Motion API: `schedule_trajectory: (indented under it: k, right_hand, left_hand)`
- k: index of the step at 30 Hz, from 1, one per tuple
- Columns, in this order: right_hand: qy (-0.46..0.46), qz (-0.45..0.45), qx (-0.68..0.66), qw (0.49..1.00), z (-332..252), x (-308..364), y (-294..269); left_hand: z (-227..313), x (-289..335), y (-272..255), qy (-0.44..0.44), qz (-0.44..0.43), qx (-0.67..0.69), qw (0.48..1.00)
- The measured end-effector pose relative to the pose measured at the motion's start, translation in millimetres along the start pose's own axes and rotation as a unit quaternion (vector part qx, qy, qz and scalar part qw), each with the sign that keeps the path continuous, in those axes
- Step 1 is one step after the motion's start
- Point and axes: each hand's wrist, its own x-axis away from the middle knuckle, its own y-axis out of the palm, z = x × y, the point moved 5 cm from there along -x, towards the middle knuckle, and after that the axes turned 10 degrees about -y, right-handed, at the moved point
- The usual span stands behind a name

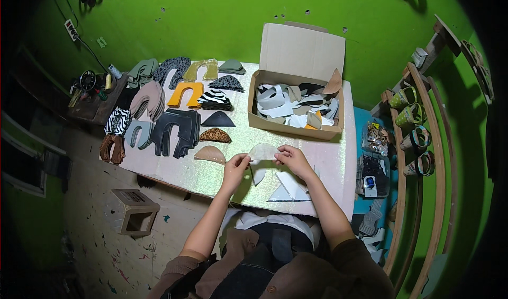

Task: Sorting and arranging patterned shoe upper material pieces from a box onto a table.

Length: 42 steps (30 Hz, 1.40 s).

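Observation:
Between my two hands is a whitish half-round cut piece, raised a little above the table. My left hand pinches its left corner, and my right hand pinches the right one. Below the piece lies a grey-white curved scrap. White and glittery offcuts rest nearer to me, by my right forearm. Just left of my left hand is a tan half-round piece. Behind it come a leopard-print half-round stack and a black half-round piece.
Stacks of U-shaped cut pieces cover the table's left part. An open cardboard box full of scraps stands at the back right. Clear tubs sit to the right, beside a wooden rack with sandals. A sewing machine is at far left.

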Motion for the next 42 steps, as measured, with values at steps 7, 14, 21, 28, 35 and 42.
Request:
schedule_trajectory:
  k: [7, 14, 21, 28, 35, 42]
  right_hand:
    - [-0.200, 0.158, 0.349, 0.902, -47, 28, 22]
    - [-0.250, -0.061, 0.359, 0.897, -27, 33, 52]
    - [-0.129, -0.004, 0.255, 0.958, -8, 25, 35]
    - [-0.026, -0.022, 0.192, 0.981, 23, 20, 69]
    - [-0.008, -0.001, 0.224, 0.975, 27, 3, 127]
    - [-0.081, 0.048, 0.351, 0.931, 30, -14, 186]
  left_hand:
    - [8, 19, 20, -0.049, -0.049, 0.057, 0.996]
    - [-20, 7, 25, -0.027, -0.049, 0.053, 0.997]
    - [-30, 14, -1, -0.022, -0.038, -0.056, 0.997]
    - [-35, 16, -53, -0.027, 0.020, -0.155, 0.987]
    - [-28, 17, -112, 0.000, 0.053, -0.235, 0.970]
    - [-11, 12, -161, 0.097, 0.052, -0.362, 0.925]
